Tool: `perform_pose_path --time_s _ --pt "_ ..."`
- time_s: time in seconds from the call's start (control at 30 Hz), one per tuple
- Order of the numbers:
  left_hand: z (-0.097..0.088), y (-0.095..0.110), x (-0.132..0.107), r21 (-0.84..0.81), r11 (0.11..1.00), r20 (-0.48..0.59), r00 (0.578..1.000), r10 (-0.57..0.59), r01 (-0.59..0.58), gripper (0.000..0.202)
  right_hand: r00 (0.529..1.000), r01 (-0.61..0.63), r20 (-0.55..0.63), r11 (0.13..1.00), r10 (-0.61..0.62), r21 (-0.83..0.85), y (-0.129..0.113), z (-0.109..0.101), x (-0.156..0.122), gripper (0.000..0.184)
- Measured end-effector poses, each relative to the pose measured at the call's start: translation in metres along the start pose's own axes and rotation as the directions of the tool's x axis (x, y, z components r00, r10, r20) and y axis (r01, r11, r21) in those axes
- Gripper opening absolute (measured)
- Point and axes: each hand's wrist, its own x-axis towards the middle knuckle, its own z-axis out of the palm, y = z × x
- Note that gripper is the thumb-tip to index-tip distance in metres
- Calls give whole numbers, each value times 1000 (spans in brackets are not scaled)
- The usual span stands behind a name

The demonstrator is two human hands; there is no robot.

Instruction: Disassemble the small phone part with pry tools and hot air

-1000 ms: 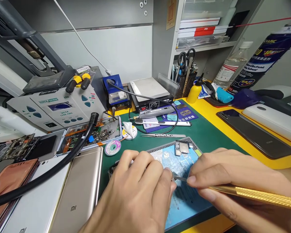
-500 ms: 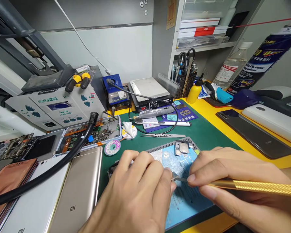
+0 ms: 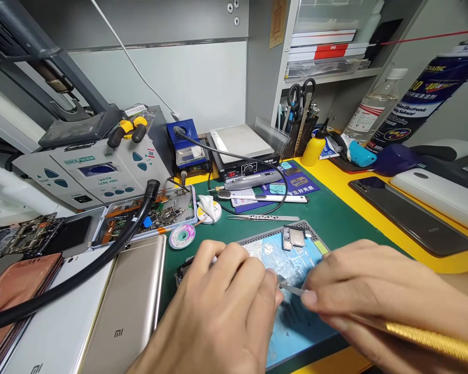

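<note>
My right hand (image 3: 359, 293) is closed around a craft knife (image 3: 432, 343) with a gold knurled handle, and its thin blade points left. The blade's tip touches or nearly touches a small metallic piece (image 3: 282, 281) at my left fingertips. My left hand (image 3: 226, 306) is closed, its thumb and forefinger pinching that piece; most of it is hidden behind the fingers, so its kind cannot be made out. Both hands are over a worn blue work mat (image 3: 304, 332). On the mat's far part lies a silver shielded board piece (image 3: 293, 238).
Metal tweezers (image 3: 263, 218), a brush (image 3: 265, 198) and a wick spool (image 3: 181, 237) lie beyond the mat. Phones (image 3: 120, 301) stand at left under a black hose (image 3: 113, 259). A tray of circuit boards (image 3: 164, 213) sits behind; a dark phone (image 3: 409, 215) lies right.
My right hand has rolled and the knife handle has dropped, tilting the blade more steeply against the small piece. My left hand has hardly moved. The view has shifted slightly.
</note>
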Motion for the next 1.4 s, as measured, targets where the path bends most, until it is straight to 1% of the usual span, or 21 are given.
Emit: perform_pose_path --time_s 0.03,0.1,0.13,0.17,0.2,0.23,0.27,0.33,0.4,0.43,0.53,0.6,0.77,0.9,1.03,1.23,1.4 --pt "1 -1 0 8 1000 -32 999 11 -11 15 998 68 3 997 -68 -41 2 1 -3 34" --pt "1 -1 -1 22 999 -57 998 26 -25 16 985 171 8 980 -171 -102 8 2 -8 36" --pt "0 -1 -1 22 999 -47 998 28 -27 16 978 210 36 971 -208 -117 10 2 -10 37" --pt "-2 -1 0 16 1000 -15 1000 17 -17 16 971 236 73 964 -229 -125 11 1 -12 37" --pt "-4 -1 0 11 1000 13 1000 9 -9 16 969 238 98 962 -226 -132 11 0 -13 37" --pt "-6 0 0 7 1000 35 999 2 -2 16 971 226 108 965 -212 -135 10 -1 -14 37" --pt "-8 0 -1 7 1000 40 999 -2 2 15 978 200 91 970 -189 -135 9 -2 -13 36" --pt "-9 0 -1 15 1000 23 1000 1 -1 15 993 120 28 986 -118 -116 3 -2 -11 33" --pt "-7 0 -1 22 1000 19 1000 4 -4 14 998 58 -15 998 -59 -38 -2 -2 -5 36" --pt "-6 0 -1 23 1000 19 1000 4 -5 13 1000 7 -27 1000 -7 3 -4 -2 -2 36" --pt "-4 0 -1 27 1000 20 1000 8 -9 13 981 -171 -72 981 178 96 -8 0 5 30" --pt "-4 1 -1 32 999 14 1000 6 -6 13 965 -242 -76 963 252 122 -8 1 8 25" --pt "-6 2 1 37 999 23 1000 1 -2 12 956 -288 -21 948 293 138 -8 -2 9 23" --pt "-3 1 1 24 1000 28 1000 9 -9 13 953 -298 -15 943 303 147 -8 -2 9 21" --pt "-4 1 0 15 1000 41 999 7 -8 13 953 -299 -13 943 304 148 -7 -2 7 23" --pt "-6 1 1 26 999 18 1000 25 -26 12 953 -300 9 945 302 132 -7 -2 7 22" --pt "-4 1 -1 18 1000 28 999 23 -24 12 952 -304 3 941 307 146 -8 -2 7 21"
